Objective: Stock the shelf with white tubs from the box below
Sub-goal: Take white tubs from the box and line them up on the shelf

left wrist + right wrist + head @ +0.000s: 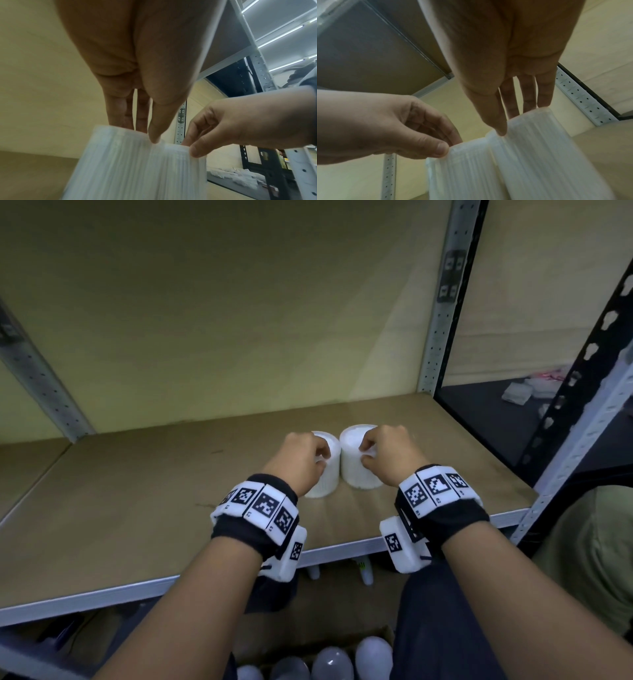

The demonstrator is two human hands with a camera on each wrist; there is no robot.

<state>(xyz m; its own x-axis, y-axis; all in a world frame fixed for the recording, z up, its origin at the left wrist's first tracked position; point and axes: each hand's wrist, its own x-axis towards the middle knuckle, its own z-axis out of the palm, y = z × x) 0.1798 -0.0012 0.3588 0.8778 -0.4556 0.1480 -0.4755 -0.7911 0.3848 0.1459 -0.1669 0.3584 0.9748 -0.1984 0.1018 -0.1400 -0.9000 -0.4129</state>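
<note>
Two white ribbed tubs stand side by side, touching, on the brown shelf board (pixel 137 508). My left hand (pixel 317 457) pinches the top rim of the left tub (pixel 325 481), thumb in front and fingers behind. My right hand (pixel 366 455) pinches the rim of the right tub (pixel 356 470) the same way. In the left wrist view the left hand (pixel 145 133) holds its tub (pixel 116 169) at the rim. In the right wrist view the right hand (pixel 515 120) holds its tub (pixel 547 155), with the left tub (pixel 462 175) beside it.
A cardboard box (pixel 383 635) under the shelf holds several white rounded tubs (pixel 332 662). A grey perforated post (pixel 442 302) bounds the shelf at the right. Beyond it a dark shelf carries white packets (pixel 517 393). The shelf's metal front edge (pixel 102 597) runs below my wrists.
</note>
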